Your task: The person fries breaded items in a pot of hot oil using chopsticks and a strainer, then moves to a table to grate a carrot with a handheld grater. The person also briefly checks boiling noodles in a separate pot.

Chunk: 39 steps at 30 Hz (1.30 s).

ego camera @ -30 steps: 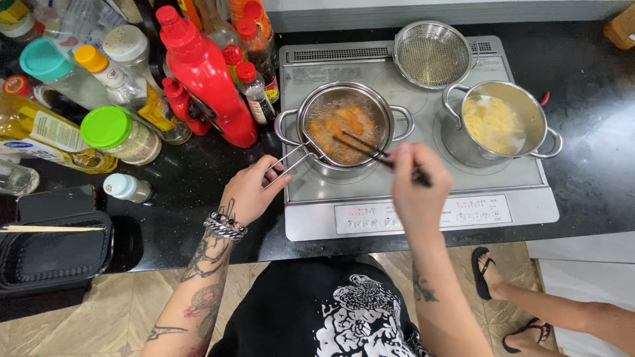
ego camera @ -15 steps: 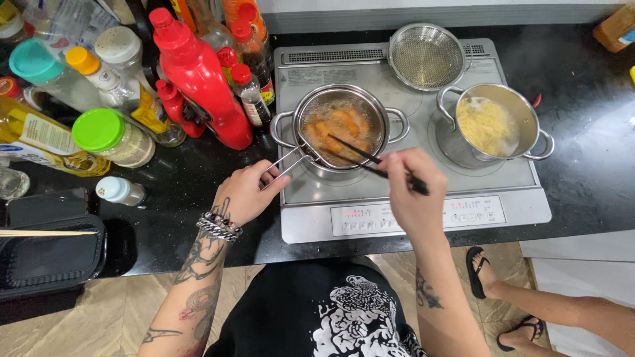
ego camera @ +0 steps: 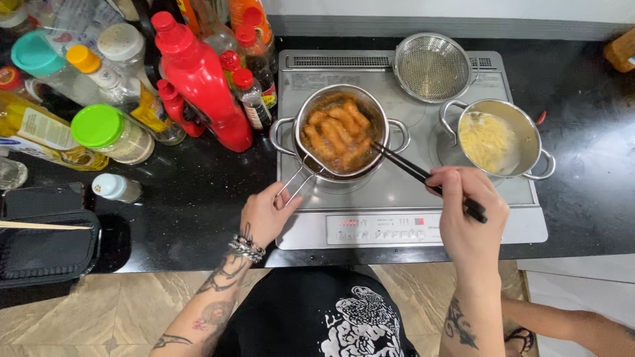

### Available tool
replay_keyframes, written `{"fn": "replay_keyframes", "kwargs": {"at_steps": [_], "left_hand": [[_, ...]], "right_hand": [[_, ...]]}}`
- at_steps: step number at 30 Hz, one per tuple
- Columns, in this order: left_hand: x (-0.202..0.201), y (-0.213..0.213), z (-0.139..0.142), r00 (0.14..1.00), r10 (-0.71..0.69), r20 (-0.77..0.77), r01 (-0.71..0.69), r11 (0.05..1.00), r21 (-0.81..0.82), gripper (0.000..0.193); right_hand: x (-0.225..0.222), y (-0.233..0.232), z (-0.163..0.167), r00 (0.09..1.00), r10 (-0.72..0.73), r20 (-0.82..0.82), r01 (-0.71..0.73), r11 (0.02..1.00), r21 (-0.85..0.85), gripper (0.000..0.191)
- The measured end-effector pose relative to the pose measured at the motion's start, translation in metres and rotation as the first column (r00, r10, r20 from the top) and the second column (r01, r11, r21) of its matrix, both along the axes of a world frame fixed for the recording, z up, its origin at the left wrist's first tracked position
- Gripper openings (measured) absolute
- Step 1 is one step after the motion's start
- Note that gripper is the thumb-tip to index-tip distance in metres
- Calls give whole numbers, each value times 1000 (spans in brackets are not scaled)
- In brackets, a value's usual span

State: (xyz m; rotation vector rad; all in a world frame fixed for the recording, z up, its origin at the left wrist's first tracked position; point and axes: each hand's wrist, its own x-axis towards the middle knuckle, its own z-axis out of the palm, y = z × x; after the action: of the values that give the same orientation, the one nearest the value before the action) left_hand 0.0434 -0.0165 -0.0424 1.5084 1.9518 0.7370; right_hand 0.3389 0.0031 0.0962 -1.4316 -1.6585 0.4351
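A steel pot (ego camera: 397,129) of hot oil sits on the left burner of the induction cooktop (ego camera: 410,198), with several golden fried sticks (ego camera: 334,132) inside a wire skimmer basket. My left hand (ego camera: 266,213) grips the skimmer's wire handle (ego camera: 296,185) at the pot's front left. My right hand (ego camera: 469,221) holds black chopsticks (ego camera: 417,173) whose tips reach into the pot's right side. A second steel pot (ego camera: 529,142) on the right burner holds pale noodles (ego camera: 488,140).
A round mesh strainer (ego camera: 432,67) rests at the cooktop's back. Red sauce bottles (ego camera: 198,79), jars and oil bottles (ego camera: 40,129) crowd the black counter to the left. A black tray (ego camera: 43,248) lies at the left edge. Another person's foot (ego camera: 519,337) shows at bottom right.
My right hand has drawn back toward the cooktop's front edge, and the chopsticks now slant into the pot from the right. The left hand stays on the skimmer handle.
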Motion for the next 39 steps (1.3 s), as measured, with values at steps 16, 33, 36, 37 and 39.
{"fn": "replay_keyframes", "kwargs": {"at_steps": [16, 33, 36, 37, 39], "left_hand": [[16, -10, 12, 997, 46, -69, -48, 998, -27, 36], [9, 4, 62, 997, -19, -78, -1, 968, -250, 37], [10, 5, 61, 995, -16, -95, -11, 961, -275, 37], [9, 5, 62, 996, -14, -92, -11, 964, -264, 37], [10, 5, 62, 996, -8, -85, -13, 969, -248, 37]], "right_hand": [[-18, 54, -2, 984, 164, 71, -167, 985, 45, 10], [-30, 83, -20, 964, 260, 52, -262, 964, 37, 12], [-23, 84, -15, 978, 208, 13, -208, 978, -32, 14], [-22, 85, -14, 977, 215, -16, -215, 974, -69, 15], [-20, 88, -14, 971, 226, -73, -235, 961, -149, 17]]}}
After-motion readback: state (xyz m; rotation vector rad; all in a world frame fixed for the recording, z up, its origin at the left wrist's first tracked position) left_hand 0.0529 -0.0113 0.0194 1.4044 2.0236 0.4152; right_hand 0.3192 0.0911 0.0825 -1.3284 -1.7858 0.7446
